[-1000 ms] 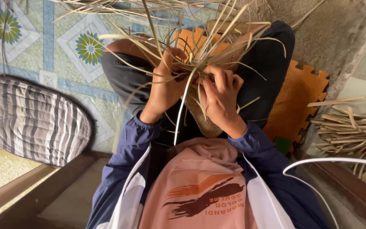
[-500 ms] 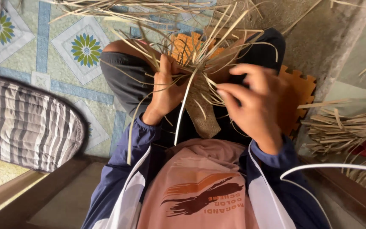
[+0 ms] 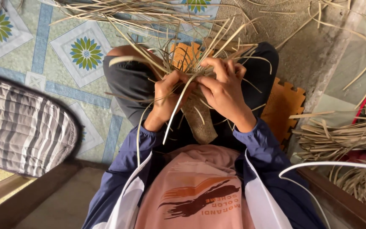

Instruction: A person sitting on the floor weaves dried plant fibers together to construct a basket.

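left hand closed around the near edge of a half-woven mat of dried straw strips, fingers curled in, thumb pressed on the strands, one pale strip running down past the wrist; right hand just beside it, touching at the knuckles, fingers bent and pinching loose strands at the top of the weave, not fully shut, fingertips buried among the straw so exact grip hard to tell; woven part hanging below both hands over the lap, free ends fanning out above and beyond the fingers; under the hands, dark trousers on crossed legs, with an orange foam puzzle mat behind and to the right of the right hand; further right of that hand, a heap of dried strips on the ground, well apart; left of the left hand, patterned floor tiles and a grey striped cushion; near the wrists, blue sleeves; a white cable below the right forearm
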